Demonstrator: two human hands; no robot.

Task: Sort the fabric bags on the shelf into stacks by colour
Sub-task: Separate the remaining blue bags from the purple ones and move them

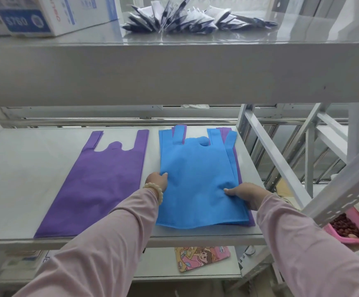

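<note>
A blue fabric bag (195, 174) lies on top of a mixed stack at the right of the middle shelf (24, 168). Purple bag edges (238, 168) show under it along its right side. A single purple bag (101, 185) lies flat to the left of the stack. My left hand (156, 181) grips the blue bag's left edge, thumb on top. My right hand (245, 195) pinches the right edge of the stack, thumb on the blue fabric and fingers hidden below it.
The upper shelf's front beam (174, 76) hangs low over the bags; it carries white boxes (45, 16) and dark folded packets (187, 18). Metal rack struts (281, 163) stand at the right. A pink basket (350, 230) sits lower right, a cartoon pouch (202, 257) below.
</note>
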